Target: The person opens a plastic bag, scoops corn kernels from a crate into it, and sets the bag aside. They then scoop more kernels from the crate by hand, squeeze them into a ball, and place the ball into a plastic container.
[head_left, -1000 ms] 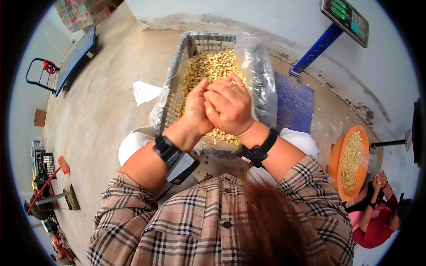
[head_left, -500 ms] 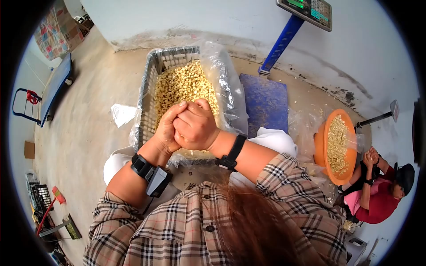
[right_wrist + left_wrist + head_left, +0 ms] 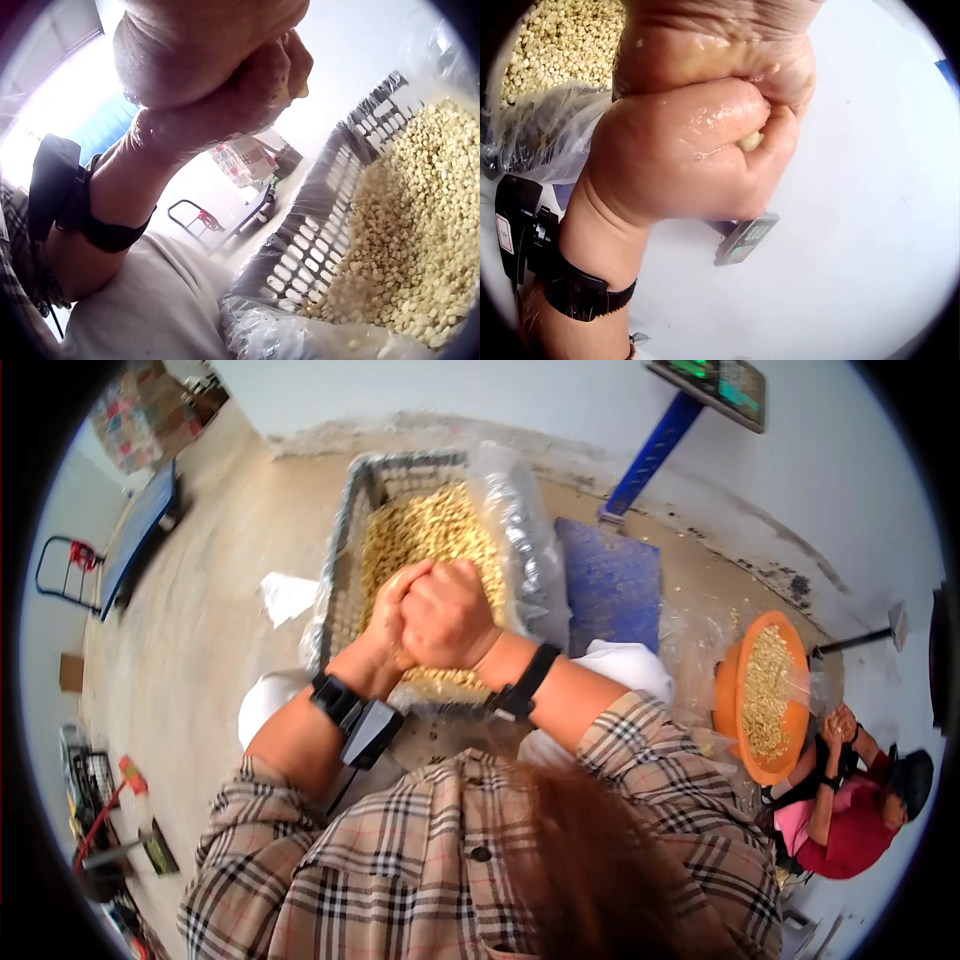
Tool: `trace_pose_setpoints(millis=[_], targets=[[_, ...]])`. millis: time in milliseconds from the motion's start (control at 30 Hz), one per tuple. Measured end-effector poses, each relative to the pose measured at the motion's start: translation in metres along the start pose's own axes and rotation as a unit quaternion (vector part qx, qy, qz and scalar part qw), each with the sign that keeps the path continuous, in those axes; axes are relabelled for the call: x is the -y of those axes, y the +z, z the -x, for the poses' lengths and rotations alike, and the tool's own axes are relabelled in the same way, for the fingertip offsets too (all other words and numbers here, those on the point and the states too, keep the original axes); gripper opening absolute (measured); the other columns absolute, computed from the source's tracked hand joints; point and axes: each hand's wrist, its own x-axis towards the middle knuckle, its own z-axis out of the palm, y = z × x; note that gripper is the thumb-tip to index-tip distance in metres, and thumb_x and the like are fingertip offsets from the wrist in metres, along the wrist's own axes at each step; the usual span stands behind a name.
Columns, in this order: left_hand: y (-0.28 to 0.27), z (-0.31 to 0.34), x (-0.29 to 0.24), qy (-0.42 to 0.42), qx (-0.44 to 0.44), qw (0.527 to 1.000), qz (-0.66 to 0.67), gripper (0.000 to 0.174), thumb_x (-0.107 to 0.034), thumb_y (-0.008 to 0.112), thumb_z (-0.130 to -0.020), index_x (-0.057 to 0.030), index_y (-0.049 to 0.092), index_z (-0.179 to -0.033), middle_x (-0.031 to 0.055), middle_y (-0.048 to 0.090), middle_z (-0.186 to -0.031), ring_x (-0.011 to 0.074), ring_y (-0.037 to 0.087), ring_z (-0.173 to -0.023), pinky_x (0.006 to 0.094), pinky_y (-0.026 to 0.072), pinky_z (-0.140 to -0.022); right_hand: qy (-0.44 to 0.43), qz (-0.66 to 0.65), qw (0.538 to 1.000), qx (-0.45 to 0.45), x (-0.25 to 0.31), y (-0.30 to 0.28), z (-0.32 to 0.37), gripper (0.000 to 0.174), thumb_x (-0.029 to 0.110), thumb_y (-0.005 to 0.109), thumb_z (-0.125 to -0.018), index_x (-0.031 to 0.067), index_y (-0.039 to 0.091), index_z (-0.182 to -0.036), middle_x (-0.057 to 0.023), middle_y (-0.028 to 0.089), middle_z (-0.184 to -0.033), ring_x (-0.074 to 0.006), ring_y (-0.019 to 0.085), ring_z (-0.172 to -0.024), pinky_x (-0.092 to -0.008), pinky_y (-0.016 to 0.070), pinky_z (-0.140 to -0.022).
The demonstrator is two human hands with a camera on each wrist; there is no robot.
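Two wet hands clenched on one seed [image 3: 750, 140] above a crate [image 3: 345, 550]
The left hand [image 3: 383, 628] and right hand [image 3: 447, 612] lock together over the crate's near end, fingers curled round the pale seed. Slick skin could let it squirt free onto the floor, or right toward the blue platform [image 3: 610, 585].

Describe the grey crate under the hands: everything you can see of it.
The crate is a grey plastic box with slotted lattice walls, standing upright on the concrete floor. A clear plastic bag lines it and spills over the rim. Pale yellow seeds fill it in a heap. The left hand and right hand, pressed together round one seed, are above its near end, not visibly touching it.
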Motion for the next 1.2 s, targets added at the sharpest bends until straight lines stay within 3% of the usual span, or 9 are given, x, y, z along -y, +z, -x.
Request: trace_pose_setpoints(millis=[67, 100, 200, 300, 533, 567, 767, 900, 1200], targets=[[-0.010, -0.001, 0.002, -0.012, -0.037, 0.999, -0.002, 0.021, -0.031, 0.049, -0.088, -0.0145, 0.055, -0.076, -0.0001, 0.054, -0.064, 0.0136, 0.056, -0.061, 0.0271, 0.0459, -0.054, -0.003, 0.010, 1.000, 0.006, -0.001, 0.007, 0.001, 0.008, 0.015, 0.058, -0.060, 0.0086, 0.053, -0.062, -0.0059, 0.051, -0.067, -0.0236, 0.051, -0.068, -0.0377, 0.0357, -0.059], [0.029, 0.002, 0.019, 0.167, -0.161, 0.966, -0.114, 0.024, -0.036, 0.047, -0.089, -0.0152, 0.056, -0.081, 0.0004, 0.056, -0.070, 0.0154, 0.057, -0.066, 0.0299, 0.0472, -0.059, -0.007, 0.005, 1.000, 0.001, -0.001, 0.010, 0.001, 0.009, 0.015, 0.059, -0.059, 0.0090, 0.052, -0.061, -0.0060, 0.051, -0.067, -0.0237, 0.051, -0.068, -0.0377, 0.0357, -0.059], [-0.018, -0.015, 0.014, 0.199, -0.115, 0.970, -0.082, 0.020, -0.029, 0.055, -0.085, -0.0100, 0.059, -0.081, 0.0049, 0.060, -0.077, 0.0173, 0.058, -0.070, 0.0316, 0.0495, -0.061, -0.013, 0.008, 1.000, 0.014, -0.004, 0.015, 0.002, 0.011, 0.015, 0.060, -0.057, 0.0099, 0.050, -0.059, -0.0056, 0.050, -0.066, -0.0234, 0.051, -0.067, -0.0370, 0.0355, -0.060], [-0.023, -0.020, 0.010, 0.142, -0.021, 0.989, -0.014, 0.021, -0.030, 0.055, -0.085, -0.0103, 0.058, -0.079, 0.0051, 0.060, -0.075, 0.0181, 0.058, -0.069, 0.0328, 0.0491, -0.062, -0.017, 0.003, 1.000, 0.017, -0.004, 0.018, -0.001, 0.010, 0.014, 0.058, -0.056, 0.0104, 0.049, -0.058, -0.0045, 0.049, -0.064, -0.0229, 0.050, -0.064, -0.0364, 0.0350, -0.059], [-0.015, -0.015, 0.010, 0.163, 0.006, 0.986, -0.043, 0.024, -0.031, 0.053, -0.085, -0.0097, 0.059, -0.077, 0.0061, 0.061, -0.075, 0.0182, 0.059, -0.069, 0.0322, 0.0497, -0.066, -0.035, -0.005, 0.999, -0.013, -0.008, 0.020, 0.000, 0.009, 0.012, 0.053, -0.053, 0.0093, 0.045, -0.055, -0.0050, 0.045, -0.058, -0.0243, 0.047, -0.056, -0.0352, 0.0342, -0.055], [-0.019, -0.012, 0.008, 0.134, 0.071, 0.988, -0.033, 0.021, -0.023, 0.048, -0.089, -0.0070, 0.061, -0.087, 0.0042, 0.062, -0.079, 0.0151, 0.059, -0.073, 0.0288, 0.0495, -0.066, -0.035, -0.005, 0.999, -0.013, -0.009, 0.021, 0.001, 0.009, 0.012, 0.053, -0.053, 0.0093, 0.045, -0.055, -0.0050, 0.045, -0.058, -0.0243, 0.046, -0.056, -0.0351, 0.0342, -0.055], [-0.022, -0.015, 0.004, 0.071, 0.056, 0.996, 0.017, 0.024, -0.029, 0.050, -0.087, -0.0084, 0.060, -0.081, 0.0057, 0.062, -0.077, 0.0179, 0.060, -0.072, 0.0313, 0.0495, -0.068, -0.041, -0.006, 0.999, -0.022, -0.009, 0.023, 0.003, 0.010, 0.011, 0.053, -0.052, 0.0095, 0.044, -0.055, -0.0043, 0.045, -0.058, -0.0236, 0.045, -0.055, -0.0345, 0.0320, -0.054], [-0.024, -0.019, 0.008, 0.120, 0.058, 0.991, 0.000, 0.025, -0.031, 0.051, -0.086, -0.0089, 0.060, -0.079, 0.0063, 0.062, -0.076, 0.0192, 0.059, -0.071, 0.0325, 0.0493, -0.068, -0.041, -0.010, 0.999, -0.023, -0.010, 0.023, 0.005, 0.010, 0.011, 0.053, -0.052, 0.0092, 0.044, -0.055, -0.0042, 0.045, -0.058, -0.0235, 0.045, -0.056, -0.0345, 0.0320, -0.054], [-0.018, -0.017, 0.008, 0.105, 0.053, 0.993, 0.000, 0.027, -0.033, 0.051, -0.085, -0.0087, 0.060, -0.080, 0.0071, 0.062, -0.079, 0.0198, 0.060, -0.074, 0.0337, 0.0491, -0.071, -0.025, -0.006, 1.000, -0.008, -0.010, 0.023, 0.006, 0.009, 0.010, 0.054, -0.053, 0.0089, 0.045, -0.055, -0.0043, 0.046, -0.058, -0.0238, 0.046, -0.056, -0.0347, 0.0321, -0.054]])
